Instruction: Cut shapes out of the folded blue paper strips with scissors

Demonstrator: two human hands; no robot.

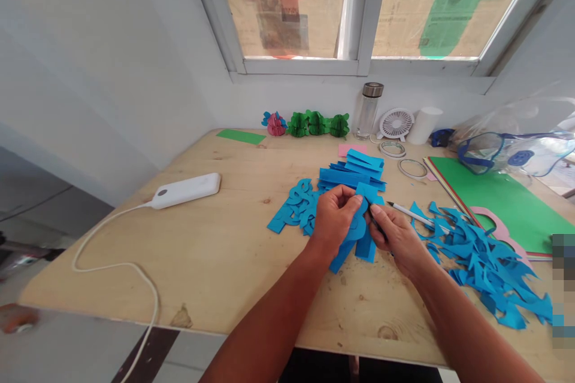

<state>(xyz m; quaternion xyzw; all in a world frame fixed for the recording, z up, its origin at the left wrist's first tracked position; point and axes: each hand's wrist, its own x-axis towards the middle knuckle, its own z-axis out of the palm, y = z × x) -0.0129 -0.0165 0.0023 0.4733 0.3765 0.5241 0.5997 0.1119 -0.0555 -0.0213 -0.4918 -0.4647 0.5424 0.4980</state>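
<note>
My left hand (335, 218) is closed on a piece of blue paper (358, 224) with a curved, cut edge, pinched between thumb and fingers. My right hand (398, 233) is wrapped round black scissors (377, 224), mostly hidden by the fingers and up against that paper. Beneath my hands lie blue paper strips (366, 248). Just behind them is a stack of folded blue strips (344, 176). Left of my left hand sits a pile of curved blue cut-outs (300, 203). To the right, blue scraps (485, 263) are heaped beside a white pen (411, 213).
A white power strip (186, 190) with a cord lies at left. Green paper sheets (507, 197) and a plastic bag (516, 143) are at right. Along the wall stand green paper ornaments (317, 124), a glass bottle (368, 114) and a small fan (395, 124). Tape rolls (412, 169) lie nearby.
</note>
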